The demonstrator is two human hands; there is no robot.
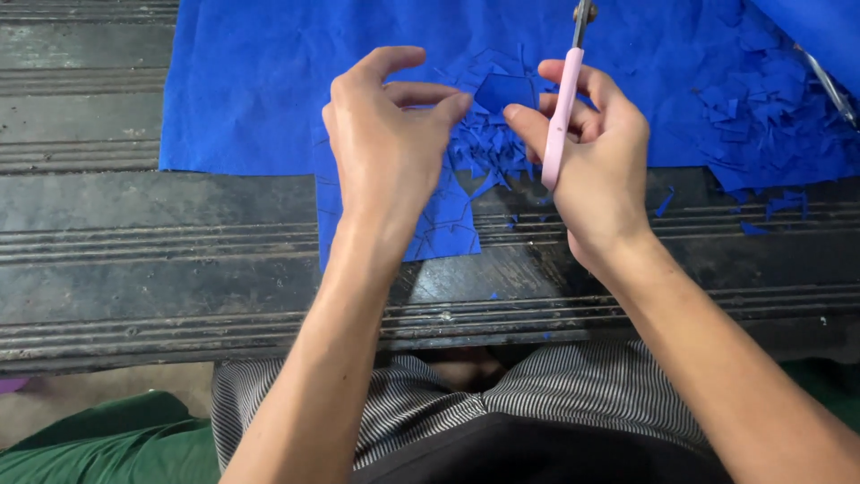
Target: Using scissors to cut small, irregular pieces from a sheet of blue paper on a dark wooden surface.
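My right hand (598, 148) grips pink-handled scissors (563, 116), blades pointing up and away. My left hand (385, 134) hovers beside it, fingers curled, thumb and forefinger close together near a small blue paper piece (504, 91); whether it pinches that piece I cannot tell. Under both hands lies a blue sheet with pencilled shapes (439, 229) and a heap of blue paper scraps (488, 148).
A large blue paper sheet (269, 81) covers the dark grooved wooden bench (134, 251). More blue scraps (761, 103) pile up at the right, with loose bits near the bench edge. A thin metal tool (829, 85) lies at far right. My striped trousers (555, 394) show below.
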